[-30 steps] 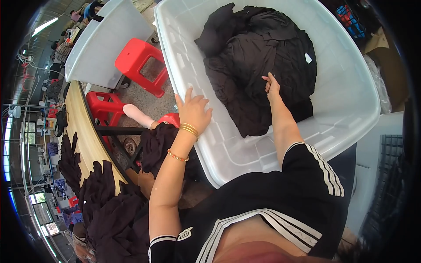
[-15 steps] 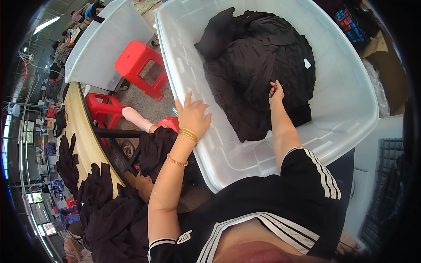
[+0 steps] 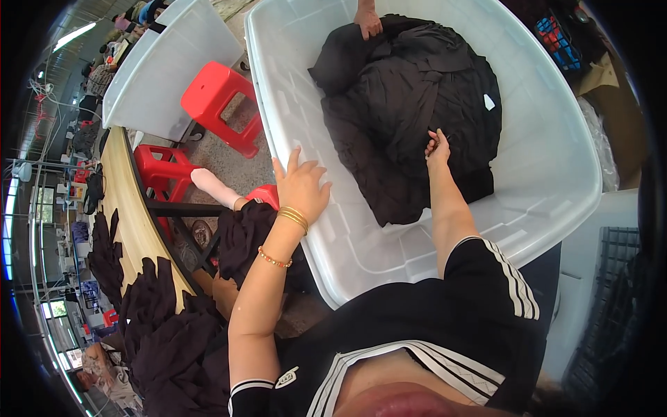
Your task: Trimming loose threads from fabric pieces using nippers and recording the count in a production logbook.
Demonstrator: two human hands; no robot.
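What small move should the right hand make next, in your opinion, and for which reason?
I would perhaps pause the right hand before any tug: it is at the dark cloth in the whitish bin, its grip unclear, while another person's hand is at the same cloth's far edge.

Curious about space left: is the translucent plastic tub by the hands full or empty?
Partly filled: inside the tub lies a crumpled blackish cloth heap, bare wall showing beside it.

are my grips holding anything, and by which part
Left grip: nothing, open on the tub rim. Right grip: curled over dark cloth; whether it holds any cannot be told.
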